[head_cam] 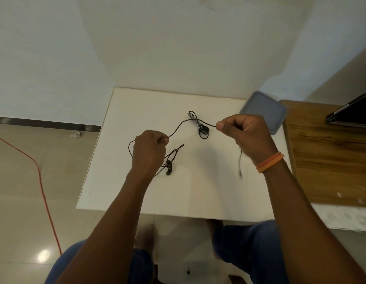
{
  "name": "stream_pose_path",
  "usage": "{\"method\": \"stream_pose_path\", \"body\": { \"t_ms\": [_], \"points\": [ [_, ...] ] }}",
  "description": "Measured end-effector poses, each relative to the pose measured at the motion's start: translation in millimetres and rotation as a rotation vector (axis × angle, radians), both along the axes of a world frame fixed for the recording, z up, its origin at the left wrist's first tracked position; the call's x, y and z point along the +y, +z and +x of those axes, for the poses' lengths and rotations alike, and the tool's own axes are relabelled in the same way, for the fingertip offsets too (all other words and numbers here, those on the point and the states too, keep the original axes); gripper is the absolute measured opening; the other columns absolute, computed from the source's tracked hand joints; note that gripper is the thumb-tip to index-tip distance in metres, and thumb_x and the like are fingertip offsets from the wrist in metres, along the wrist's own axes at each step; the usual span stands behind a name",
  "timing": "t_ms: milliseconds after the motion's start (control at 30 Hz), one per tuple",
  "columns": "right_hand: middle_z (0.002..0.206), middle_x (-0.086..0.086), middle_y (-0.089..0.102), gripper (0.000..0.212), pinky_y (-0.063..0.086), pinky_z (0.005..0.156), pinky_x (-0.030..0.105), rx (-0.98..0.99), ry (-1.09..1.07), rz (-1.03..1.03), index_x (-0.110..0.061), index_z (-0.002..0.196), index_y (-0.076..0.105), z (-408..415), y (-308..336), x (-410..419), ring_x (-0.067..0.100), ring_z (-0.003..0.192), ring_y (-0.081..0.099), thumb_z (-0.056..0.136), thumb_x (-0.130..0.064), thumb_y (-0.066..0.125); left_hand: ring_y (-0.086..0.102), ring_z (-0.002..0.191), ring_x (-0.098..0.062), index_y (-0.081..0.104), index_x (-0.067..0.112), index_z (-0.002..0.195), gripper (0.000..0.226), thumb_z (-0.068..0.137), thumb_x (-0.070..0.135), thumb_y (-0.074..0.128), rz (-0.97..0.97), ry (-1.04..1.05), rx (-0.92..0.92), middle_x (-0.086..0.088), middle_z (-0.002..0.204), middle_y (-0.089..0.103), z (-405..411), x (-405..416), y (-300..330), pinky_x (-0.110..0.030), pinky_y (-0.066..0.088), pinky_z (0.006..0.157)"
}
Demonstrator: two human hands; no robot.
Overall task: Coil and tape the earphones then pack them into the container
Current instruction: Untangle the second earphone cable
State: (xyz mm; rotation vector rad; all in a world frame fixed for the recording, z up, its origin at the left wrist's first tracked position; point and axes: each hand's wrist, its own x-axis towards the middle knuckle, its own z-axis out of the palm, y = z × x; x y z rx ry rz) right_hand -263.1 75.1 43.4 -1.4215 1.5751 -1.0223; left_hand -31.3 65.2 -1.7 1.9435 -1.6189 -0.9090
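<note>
Head view, looking down over a small white table [198, 191].

Left hand [149, 149] raised over the table's left half, fingers curled tight, pinching the black earphone cable [179, 126] between thumb and forefinger. Right hand [247, 134] up at the far right side, likewise closed in a fist, thumb pressed down on the same cable. Cable strung between the two fists in a slack curve, off the tabletop.

Below the left fist: a loop of cable bulging out to the left, then loose strands dropping to the table, ending in dark earbuds [168, 167] lying just beside the wrist. From under the right fist: a pale, blurred end of cable [240, 167] hanging down, with what looks like the plug at its tip.

Behind the stretched cable, a second black earphone set [200, 125], bundled in a rough coil, lying flat near the table's far edge.

Grey-blue container [264, 108], lid on, sitting at the far right corner of the table, partly hidden behind the right hand's knuckles.

Orange wristband [270, 162] on the right wrist.

To the right, a wooden surface [329, 156] butting against the table, with a dark laptop [352, 113] at its far edge, cut off by the frame. On the tiled floor at left, an orange cord [41, 181] snaking toward the near edge. Blue-trousered knees [249, 242] under the table.
</note>
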Motion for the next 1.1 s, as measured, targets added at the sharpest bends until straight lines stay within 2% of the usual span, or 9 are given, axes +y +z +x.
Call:
{"method": "stream_pose_path", "body": {
  "t_ms": [167, 233, 333, 400, 500, 633, 900, 1000, 1100],
  "points": [
    [0.082, 0.029, 0.068, 0.013, 0.048, 0.066, 0.028, 0.040, 0.001, 0.000, -0.007, 0.075, 0.073, 3, -9, -2, 0.026, 0.066, 0.057, 0.083, -0.017, 0.075, 0.046, 0.060, -0.021, 0.058, 0.016, 0.073, 0.019, 0.092, 0.019, 0.063, 0.013, -0.081, 0.021, -0.022, 0.072, 0.061, -4, -2, -2, -0.034, 0.041, 0.062],
    [0.080, 0.030, 0.066, 0.015, 0.045, 0.062, 0.025, 0.053, 0.008, 0.000, -0.004, 0.075, 0.073, 3, -10, -2, 0.021, 0.065, 0.053, 0.083, -0.017, 0.076, 0.054, 0.077, -0.025, 0.062, 0.015, 0.092, 0.013, 0.093, 0.027, 0.063, 0.001, -0.033, -0.019, -0.008, 0.079, 0.062, -2, -3, -5, -0.032, 0.041, 0.073],
    [0.074, 0.023, 0.068, 0.014, 0.043, 0.061, 0.023, 0.077, 0.041, 0.010, -0.006, 0.074, 0.073, 4, -11, -2, 0.016, 0.063, 0.052, 0.082, -0.017, 0.076, 0.058, 0.109, -0.030, 0.049, 0.015, 0.139, 0.051, 0.093, 0.032, 0.064, -0.129, -0.072, -0.098, -0.006, 0.120, 0.065, -4, -1, 4, -0.036, 0.043, 0.087],
    [0.071, 0.008, 0.071, 0.010, 0.046, 0.062, 0.018, 0.063, 0.068, 0.009, -0.009, 0.076, 0.074, 8, -11, -2, 0.006, 0.063, 0.059, 0.082, -0.016, 0.076, 0.062, 0.105, -0.020, 0.044, 0.021, 0.146, 0.059, 0.092, 0.027, 0.067, -0.238, -0.190, 0.043, -0.002, 0.135, 0.061, -14, 2, 14, -0.021, 0.042, 0.085],
    [0.076, -0.003, 0.073, 0.007, 0.052, 0.067, 0.018, 0.067, 0.139, -0.002, -0.010, 0.081, 0.077, 19, -10, 0, 0.004, 0.069, 0.066, 0.083, -0.016, 0.075, 0.057, 0.077, -0.006, 0.065, 0.016, 0.128, 0.036, 0.092, 0.016, 0.066, -0.357, -0.393, 0.160, -0.004, 0.110, 0.073, -30, 11, 23, -0.015, 0.045, 0.074],
    [0.080, -0.009, 0.074, 0.008, 0.052, 0.071, 0.014, 0.091, 0.172, 0.023, -0.010, 0.087, 0.078, 24, -13, 1, 0.001, 0.075, 0.068, 0.084, -0.017, 0.075, 0.053, 0.056, -0.029, 0.071, 0.005, 0.085, 0.019, 0.085, 0.005, 0.053, -0.433, -0.362, 0.062, -0.012, 0.062, 0.060, -24, 9, 19, -0.042, 0.048, 0.054],
    [0.048, -0.015, 0.059, 0.012, 0.033, 0.045, 0.010, -0.013, 0.081, 0.234, -0.001, 0.092, 0.075, -3, -6, 3, 0.002, 0.040, 0.043, 0.087, -0.012, 0.070, 0.033, 0.058, -0.025, 0.052, 0.007, 0.065, 0.020, 0.080, -0.003, 0.043, -0.210, 0.070, -0.075, -0.023, 0.060, 0.047, 21, -10, 2, -0.036, 0.033, 0.052],
    [0.064, 0.012, 0.057, 0.015, 0.029, 0.045, 0.023, -0.059, -0.030, 0.266, -0.005, 0.086, 0.077, -7, -10, 2, 0.011, 0.045, 0.031, 0.084, -0.019, 0.074, 0.057, 0.066, -0.031, 0.071, 0.005, 0.077, 0.024, 0.087, -0.003, 0.051, -0.146, 0.099, -0.077, -0.012, 0.073, 0.066, 24, -9, 2, -0.031, 0.044, 0.062],
    [0.050, -0.007, 0.052, 0.011, 0.027, 0.041, 0.018, -0.083, -0.120, 0.247, -0.005, 0.083, 0.076, -7, -10, 1, 0.004, 0.039, 0.033, 0.087, -0.014, 0.070, 0.060, 0.079, -0.020, 0.073, 0.014, 0.090, 0.012, 0.090, 0.009, 0.062, -0.040, -0.008, -0.055, -0.006, 0.088, 0.070, 15, -7, -1, -0.021, 0.042, 0.066]
  ]
}}
